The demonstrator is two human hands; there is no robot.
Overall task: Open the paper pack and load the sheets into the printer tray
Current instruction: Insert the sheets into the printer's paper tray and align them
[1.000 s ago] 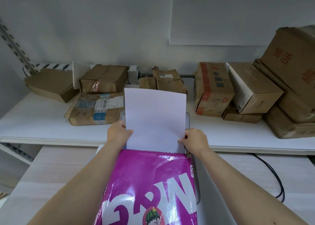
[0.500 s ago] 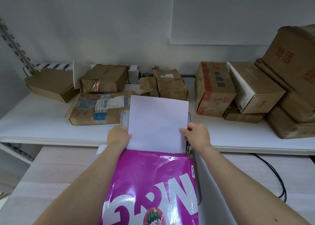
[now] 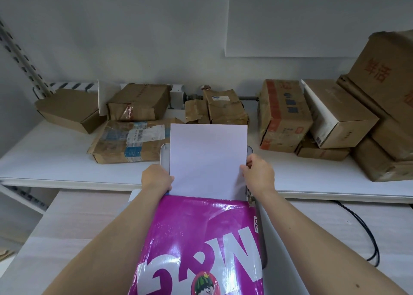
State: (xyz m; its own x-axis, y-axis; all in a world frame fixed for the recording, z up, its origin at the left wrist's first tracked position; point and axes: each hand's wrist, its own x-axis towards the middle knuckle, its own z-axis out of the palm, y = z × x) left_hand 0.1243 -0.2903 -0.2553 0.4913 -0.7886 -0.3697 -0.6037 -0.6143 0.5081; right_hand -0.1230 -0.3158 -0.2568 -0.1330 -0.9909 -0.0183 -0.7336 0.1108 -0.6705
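Note:
A stack of white sheets [image 3: 208, 158] stands upright against the grey printer tray [image 3: 165, 155], whose rounded corners show behind it on both sides. My left hand [image 3: 156, 178] grips the sheets' left edge and my right hand [image 3: 259, 174] pinches their right edge. The magenta paper pack [image 3: 201, 245] with white lettering lies on top of the white printer [image 3: 281, 245] in front of me and hides the bottom of the sheets and the feed slot.
A white shelf [image 3: 55, 160] behind the printer carries several taped brown cardboard boxes [image 3: 283, 115], with a tall stack at the right [image 3: 384, 107]. A black cable [image 3: 371, 238] loops on the light wood table [image 3: 73, 223] at the right.
The sheets have sunk lower against the tray. My right hand has moved up along their right edge; my left hand has stayed at the left edge.

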